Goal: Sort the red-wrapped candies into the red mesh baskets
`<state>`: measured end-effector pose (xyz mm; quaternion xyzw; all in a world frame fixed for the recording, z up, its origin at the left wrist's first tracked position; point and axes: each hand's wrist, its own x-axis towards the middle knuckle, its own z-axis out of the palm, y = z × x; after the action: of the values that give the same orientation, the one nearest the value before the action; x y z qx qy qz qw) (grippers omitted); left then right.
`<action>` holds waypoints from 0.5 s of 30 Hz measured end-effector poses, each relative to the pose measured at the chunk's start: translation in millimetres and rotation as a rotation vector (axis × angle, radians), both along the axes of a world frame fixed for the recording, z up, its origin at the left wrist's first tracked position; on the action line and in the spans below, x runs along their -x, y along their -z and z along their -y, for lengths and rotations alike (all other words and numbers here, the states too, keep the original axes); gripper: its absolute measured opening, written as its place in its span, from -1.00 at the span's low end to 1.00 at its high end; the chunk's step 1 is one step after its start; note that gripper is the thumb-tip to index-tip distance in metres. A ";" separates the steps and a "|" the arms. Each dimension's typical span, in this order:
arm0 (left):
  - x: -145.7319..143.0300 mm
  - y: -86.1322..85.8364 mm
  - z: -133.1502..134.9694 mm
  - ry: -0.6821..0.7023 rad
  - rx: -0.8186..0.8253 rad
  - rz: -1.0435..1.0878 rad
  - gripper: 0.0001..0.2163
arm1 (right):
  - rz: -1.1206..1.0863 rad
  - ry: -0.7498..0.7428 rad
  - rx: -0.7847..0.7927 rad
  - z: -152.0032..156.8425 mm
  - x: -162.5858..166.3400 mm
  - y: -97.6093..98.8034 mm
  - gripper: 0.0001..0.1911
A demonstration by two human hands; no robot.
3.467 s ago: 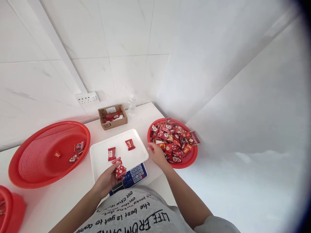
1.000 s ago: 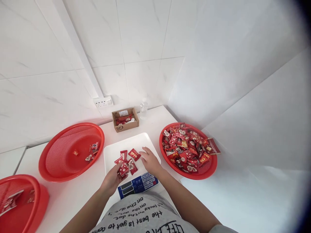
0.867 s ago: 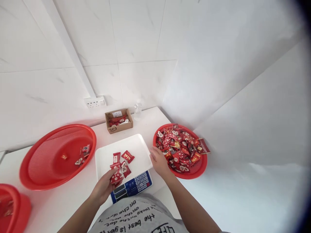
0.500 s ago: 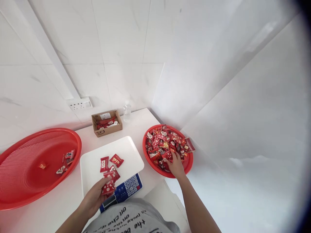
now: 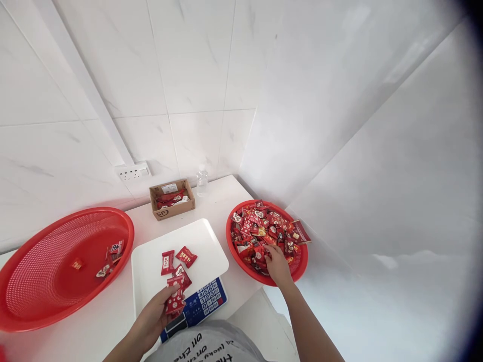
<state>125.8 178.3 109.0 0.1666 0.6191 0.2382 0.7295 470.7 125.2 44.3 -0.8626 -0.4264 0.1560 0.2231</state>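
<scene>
My left hand [image 5: 156, 307] is closed around red snack packets with white polka dots [image 5: 174, 300], over the near edge of the white scale tray [image 5: 151, 261]. Several more red packets [image 5: 186, 256] lie on the tray just beyond the fingers. On the right, my right hand [image 5: 277, 264] reaches into a round red basket [image 5: 300, 269] heaped with small wrapped snacks. Its fingers are curled in a pinch at a red packet [image 5: 259, 253] on the near side of the heap. The fingertips are partly hidden among the wrappers.
A larger red basket [image 5: 33, 256] with a few packets sits tilted at left. Behind the tray stand an open cardboard box [image 5: 171, 209] and a clear bottle [image 5: 202, 182]. The scale's blue keypad [image 5: 207, 299] faces me. Walls close off the back and right.
My view has shifted slightly, so everything appears lower and to the right. My right hand's fingers have drawn in from reaching over the heap to a pinch. My left hand keeps its packets.
</scene>
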 end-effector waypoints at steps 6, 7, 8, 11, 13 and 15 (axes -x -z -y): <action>2.1 -3.9 -0.6 0.008 -0.048 0.051 -0.83 | 0.134 -0.038 0.035 -26.6 21.3 -16.0 -0.58; 2.9 -3.5 -0.7 0.005 -0.054 0.058 -0.83 | 0.150 -0.059 0.022 -34.6 25.9 -18.6 -0.58; 3.6 -3.1 -0.6 0.003 -0.056 0.063 -0.82 | 0.154 -0.089 0.004 -43.1 30.1 -20.9 -0.57; 4.9 -3.9 -0.2 0.015 -0.067 0.072 -0.81 | 0.135 -0.150 -0.021 -67.7 39.8 -24.3 -0.54; 5.7 -6.1 0.2 0.017 -0.073 0.068 -0.82 | 0.120 -0.157 -0.005 -78.8 43.0 -22.6 -0.51; 7.2 -7.9 0.5 0.008 -0.071 0.060 -0.83 | 0.114 -0.155 0.004 -82.7 43.9 -18.2 -0.48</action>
<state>118.6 177.8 116.9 0.1874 0.5874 0.2619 0.7425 426.7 207.9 62.5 -0.8350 -0.5035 0.1242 0.1838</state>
